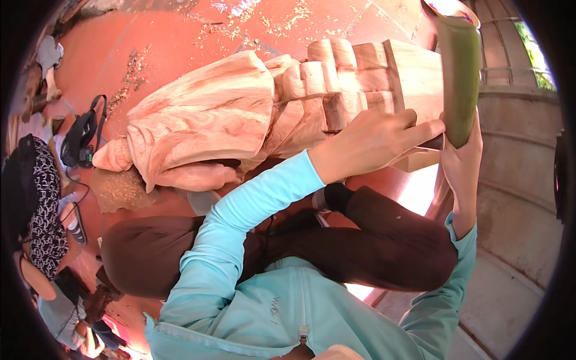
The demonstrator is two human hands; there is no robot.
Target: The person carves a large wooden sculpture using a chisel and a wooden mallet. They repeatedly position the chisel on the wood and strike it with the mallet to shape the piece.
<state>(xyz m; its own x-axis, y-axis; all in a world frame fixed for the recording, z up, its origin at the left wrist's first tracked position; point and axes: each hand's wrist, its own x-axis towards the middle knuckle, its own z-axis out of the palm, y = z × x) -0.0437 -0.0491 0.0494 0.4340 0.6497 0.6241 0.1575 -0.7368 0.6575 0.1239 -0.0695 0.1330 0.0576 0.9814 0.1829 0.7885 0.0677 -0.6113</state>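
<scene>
A carved wooden figure (204,108) of pale, reddish wood lies on its side across the floor before my crossed legs, its blocky base toward the right. Over that end, my right hand (465,153) holds a long, curved green sheet (459,84) from below. The sheet stands up, its far end curling to show a white side with purple marks. My left hand (378,141) reaches across from the left, fingers curled and pinched together beside the sheet's lower edge, close to my right hand. What lies between those fingertips is hidden.
Wood shavings (276,27) are scattered over the red tiled floor (90,48). At left lie a black strapped bag (81,138) and a dark patterned cloth (45,198), near other people's limbs. A pale panelled surface (516,168) runs along the right side.
</scene>
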